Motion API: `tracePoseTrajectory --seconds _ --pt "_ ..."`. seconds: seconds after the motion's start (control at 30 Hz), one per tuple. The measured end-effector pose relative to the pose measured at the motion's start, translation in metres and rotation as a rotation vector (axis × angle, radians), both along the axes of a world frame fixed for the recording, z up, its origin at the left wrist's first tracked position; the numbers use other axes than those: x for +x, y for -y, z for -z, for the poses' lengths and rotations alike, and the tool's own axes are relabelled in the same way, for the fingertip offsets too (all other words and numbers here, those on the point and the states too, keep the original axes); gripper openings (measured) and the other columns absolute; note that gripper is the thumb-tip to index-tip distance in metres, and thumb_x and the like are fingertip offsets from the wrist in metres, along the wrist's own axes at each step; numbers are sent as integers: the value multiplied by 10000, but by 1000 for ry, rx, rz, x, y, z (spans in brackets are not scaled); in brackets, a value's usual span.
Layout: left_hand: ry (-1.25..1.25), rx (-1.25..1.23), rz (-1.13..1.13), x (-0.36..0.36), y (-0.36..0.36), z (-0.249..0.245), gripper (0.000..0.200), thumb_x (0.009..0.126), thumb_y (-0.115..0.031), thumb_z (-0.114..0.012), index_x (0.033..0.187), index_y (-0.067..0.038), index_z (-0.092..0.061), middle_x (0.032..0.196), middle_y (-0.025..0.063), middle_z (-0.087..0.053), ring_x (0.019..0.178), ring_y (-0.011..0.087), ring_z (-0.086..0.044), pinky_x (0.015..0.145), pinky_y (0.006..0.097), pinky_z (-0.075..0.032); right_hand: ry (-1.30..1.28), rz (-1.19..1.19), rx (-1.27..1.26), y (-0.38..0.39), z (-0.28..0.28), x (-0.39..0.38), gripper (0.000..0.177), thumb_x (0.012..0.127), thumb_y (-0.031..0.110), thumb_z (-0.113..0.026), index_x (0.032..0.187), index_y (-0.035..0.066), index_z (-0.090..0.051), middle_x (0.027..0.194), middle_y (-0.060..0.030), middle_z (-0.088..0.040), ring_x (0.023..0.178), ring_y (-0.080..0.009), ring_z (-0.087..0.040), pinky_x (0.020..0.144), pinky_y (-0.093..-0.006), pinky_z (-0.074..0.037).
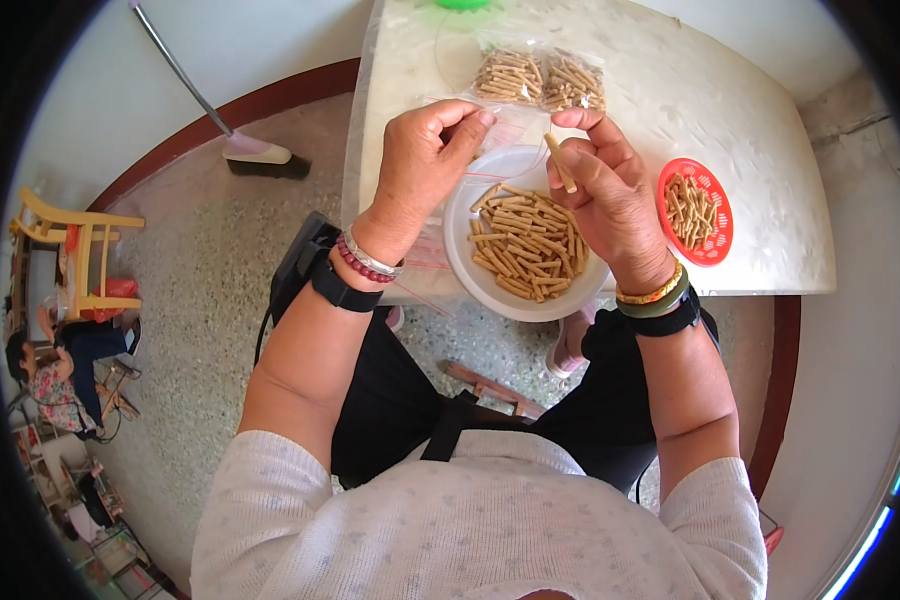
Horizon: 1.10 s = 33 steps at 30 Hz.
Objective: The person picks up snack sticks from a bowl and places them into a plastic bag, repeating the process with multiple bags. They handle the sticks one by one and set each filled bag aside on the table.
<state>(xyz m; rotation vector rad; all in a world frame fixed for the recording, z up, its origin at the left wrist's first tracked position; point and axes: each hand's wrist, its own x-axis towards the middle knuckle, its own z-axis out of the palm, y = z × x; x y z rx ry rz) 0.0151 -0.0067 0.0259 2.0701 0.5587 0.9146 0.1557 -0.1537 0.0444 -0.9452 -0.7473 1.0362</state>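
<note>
My left hand [432,160] is closed, thumb and forefinger pinching the edge of a clear zip bag [485,176] with a thin red line, which hangs over the bowl's far side. In my right hand [610,185], a short tan stick [560,163] is held between thumb and fingers, tilted, with the forefinger stretched toward the bag. Below both hands, a white bowl [460,262] holds many similar tan sticks [530,240]. It sits at the table's near edge, partly over it. More flat clear bags [430,245] lie left of the bowl, partly behind my left wrist.
Two filled clear bags [540,78] lie at the back of the pale table [690,80]. A red basket [718,240] with sticks stands at the right. To the left are a broom [260,152], a wooden chair [90,250] and a seated person [55,385].
</note>
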Motion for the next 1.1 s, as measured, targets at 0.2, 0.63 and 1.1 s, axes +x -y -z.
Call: tracePoseTrajectory --seconds 0.2,0.63,1.1 --pt "-33 -48 -62 -3 1 -6 188 917 -171 -642 943 4 -704 779 46 -712 696 48 -598 616 207 -474 135 -185 -72 -6 -4 -4 182 906 115 -600 1074 49 -623 827 51 -562 692 -27 -449 616 -176 -366" --pt "57 -18 -68 -3 -8 0 180 916 -155 -640 950 12 -699 799 55 -717 712 44 -610 624 201 -477 551 57 -110 -34 3 -21 194 897 78 -624 1076 17 -667 872 24 -631 744 -35 -522 661 -190 -435" --pt "65 35 -80 -6 -13 0 216 921 -189 -634 935 16 -700 773 56 -714 683 45 -603 604 207 -470 635 222 -86 -37 -1 2 131 896 75 -617 983 -7 -670 826 -19 -660 790 -73 -610 727 -206 -485"
